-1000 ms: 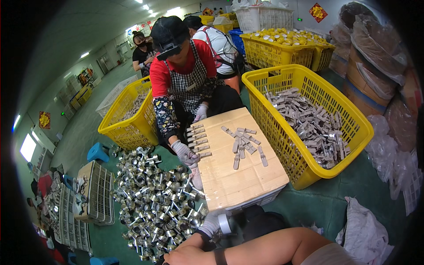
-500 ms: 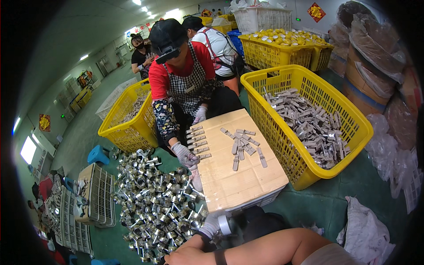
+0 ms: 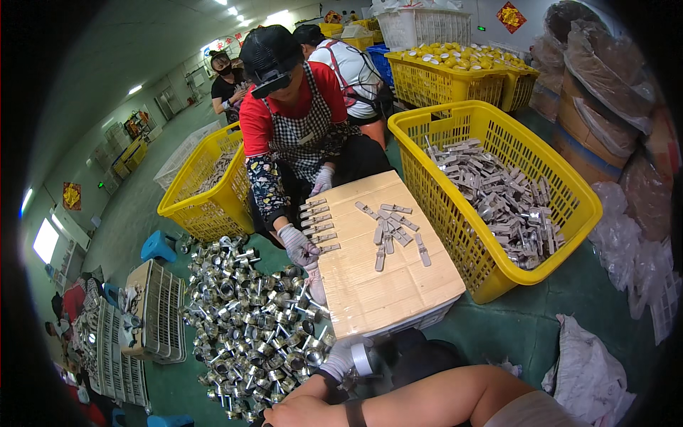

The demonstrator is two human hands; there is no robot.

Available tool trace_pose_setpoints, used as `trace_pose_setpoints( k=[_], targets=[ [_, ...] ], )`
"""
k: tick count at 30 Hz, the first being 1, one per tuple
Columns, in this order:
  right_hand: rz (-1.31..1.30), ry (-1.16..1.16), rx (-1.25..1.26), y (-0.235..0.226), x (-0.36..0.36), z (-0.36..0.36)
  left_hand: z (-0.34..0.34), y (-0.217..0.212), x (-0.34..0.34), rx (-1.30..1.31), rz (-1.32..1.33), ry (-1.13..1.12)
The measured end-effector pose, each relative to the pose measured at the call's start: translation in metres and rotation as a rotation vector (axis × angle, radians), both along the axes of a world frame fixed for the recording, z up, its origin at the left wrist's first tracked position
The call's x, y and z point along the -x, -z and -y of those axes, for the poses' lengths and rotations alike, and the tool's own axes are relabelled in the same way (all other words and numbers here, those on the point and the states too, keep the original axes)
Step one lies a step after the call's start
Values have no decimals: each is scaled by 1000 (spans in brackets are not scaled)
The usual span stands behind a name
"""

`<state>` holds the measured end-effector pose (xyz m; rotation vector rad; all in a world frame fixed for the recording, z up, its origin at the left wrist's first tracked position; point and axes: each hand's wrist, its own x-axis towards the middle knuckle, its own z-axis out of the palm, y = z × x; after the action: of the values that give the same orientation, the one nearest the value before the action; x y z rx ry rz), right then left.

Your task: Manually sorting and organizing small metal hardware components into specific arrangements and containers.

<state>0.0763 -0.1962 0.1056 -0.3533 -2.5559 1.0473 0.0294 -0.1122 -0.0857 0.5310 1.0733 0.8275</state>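
My left hand (image 3: 343, 358), in a pale knit glove with a dark cuff, is closed beside the near edge of the cardboard-topped stand (image 3: 398, 306). Against its fingers sits a white round piece (image 3: 361, 360) with metal beside it; its kind is unclear. My right forearm (image 3: 427, 395), bare with a black band, crosses the lower edge. The right hand (image 3: 283, 414) is partly cut off there, its fingers hidden. Flat grey clip-like parts (image 3: 388, 229) lie loosely on the cardboard, and several more form a row along its left edge. Shiny metal cups with rods (image 3: 263, 334) are heaped on the floor.
Opposite sits a co-worker (image 3: 299, 132) in a checked apron, one gloved hand (image 3: 299, 245) at the row's near end. A yellow basket (image 3: 491, 281) of grey parts stands to the right, another yellow basket (image 3: 199, 213) far left. A white sack (image 3: 587, 370) lies lower right.
The view has shifted very slightly. My left hand stays by the stand's near edge, and the co-worker's gloved hand remains at the row of parts.
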Motion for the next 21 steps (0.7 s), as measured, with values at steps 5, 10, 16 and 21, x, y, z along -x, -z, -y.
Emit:
trace_pose_setpoints(
  k=[5,10,16,21],
  targets=[
    [88,-9,49,-6,-1,-1,-3,-2,0,53,2,-3],
    [145,-38,62,-26,-8,-4,-2,6,4,-33,-30,17],
    [158,-70,76,-30,-13,-12,-4,18,4,69,77,37],
    [167,-70,102,-42,-14,-7,2,8,13,18,35,57]
  ],
)
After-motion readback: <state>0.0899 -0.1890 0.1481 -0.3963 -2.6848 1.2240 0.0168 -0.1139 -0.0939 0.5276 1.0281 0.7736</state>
